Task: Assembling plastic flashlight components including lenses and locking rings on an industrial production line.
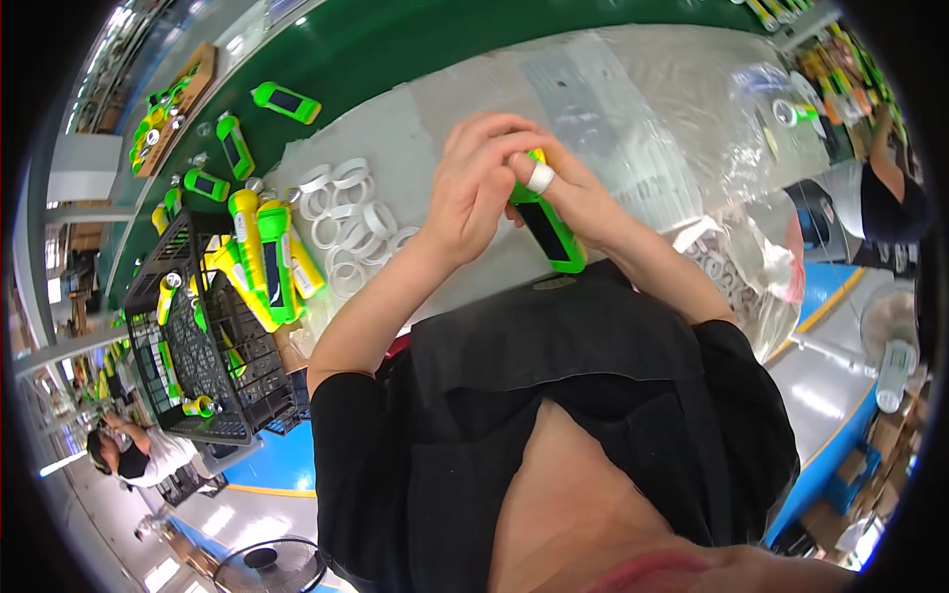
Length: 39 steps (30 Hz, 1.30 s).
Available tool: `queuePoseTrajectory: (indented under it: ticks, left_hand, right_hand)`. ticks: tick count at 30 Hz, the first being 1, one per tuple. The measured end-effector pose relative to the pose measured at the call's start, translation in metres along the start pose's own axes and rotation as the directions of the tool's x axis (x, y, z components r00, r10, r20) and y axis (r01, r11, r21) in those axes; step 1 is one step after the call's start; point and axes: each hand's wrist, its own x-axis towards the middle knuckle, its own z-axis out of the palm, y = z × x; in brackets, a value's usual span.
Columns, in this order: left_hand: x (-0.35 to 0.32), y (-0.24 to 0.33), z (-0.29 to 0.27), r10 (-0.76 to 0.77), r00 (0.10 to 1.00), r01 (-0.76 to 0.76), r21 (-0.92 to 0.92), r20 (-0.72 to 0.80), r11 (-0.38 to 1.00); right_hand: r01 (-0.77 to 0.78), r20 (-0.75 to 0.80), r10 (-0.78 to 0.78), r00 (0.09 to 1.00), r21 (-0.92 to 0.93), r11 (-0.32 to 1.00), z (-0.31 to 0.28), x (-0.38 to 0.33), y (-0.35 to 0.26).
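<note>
Both my hands hold one green flashlight with a dark panel on its side, raised above the grey work surface. My left hand wraps over its top end with the fingers curled. My right hand grips the body from the right, and one finger carries a white tape wrap. Several white plastic rings lie in a pile on the surface to the left of my hands.
A black wire basket at the left holds several green and yellow flashlights. More green flashlights lie on the dark green belt beyond. Clear plastic bags sit at the right. Other people work at the far right and lower left.
</note>
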Motion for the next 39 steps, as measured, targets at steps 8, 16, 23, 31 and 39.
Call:
queuePoseTrajectory:
  ticks: [8,16,23,31,39]
  left_hand:
    - [-0.004,0.023,0.041,-0.239,0.97,0.226,-0.196,-0.047,0.954]
    - [-0.001,0.021,0.064,-0.047,0.998,0.042,-0.145,-0.031,0.989]
    - [0.017,-0.044,0.086,-0.202,0.976,0.212,0.153,-0.075,0.965]
    - [0.011,-0.086,0.099,-0.286,0.95,0.208,0.426,0.127,0.88]
    - [0.019,-0.034,0.056,-0.424,0.906,0.424,-0.074,0.017,0.903]
  right_hand:
    - [0.04,-0.049,-0.038,0.998,0.045,0.998,-0.018,-0.04,0.015]
    - [0.174,-0.09,-0.173,0.981,0.0,0.985,-0.036,-0.046,0.017]
    - [0.235,-0.292,-0.186,0.938,0.142,0.962,-0.063,-0.054,0.009]
    - [0.24,-0.359,-0.221,0.907,0.008,0.971,-0.073,-0.059,0.006]
    - [0.165,-0.22,-0.169,0.961,-0.033,0.986,-0.061,-0.052,0.001]
